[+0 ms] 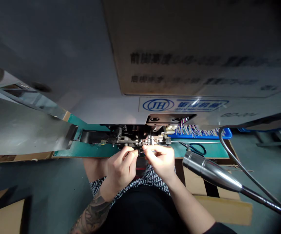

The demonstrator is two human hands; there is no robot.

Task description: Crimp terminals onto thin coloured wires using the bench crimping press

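Both my hands meet at the front of a small metal feed mechanism [152, 140] under the large grey machine head [82, 65]. My left hand [123, 165] is closed, thumb and index finger pressed together just below the mechanism; what they pinch is too small to make out. Beside it, a short gap to the right, my right hand [160, 159] is closed in a pinch too, its fingertips touching or very near the mechanism's lower edge. Anything between those fingertips is hidden or too tiny to name.
A blue tray [228, 133] filled with thin multicoloured wires [198, 130] stands behind on the right. Dark-handled scissors [198, 149] lie on the green bench top [214, 151]. A silver gooseneck lamp [210, 170] reaches in from the right. Cardboard [5, 211] lies on the floor.
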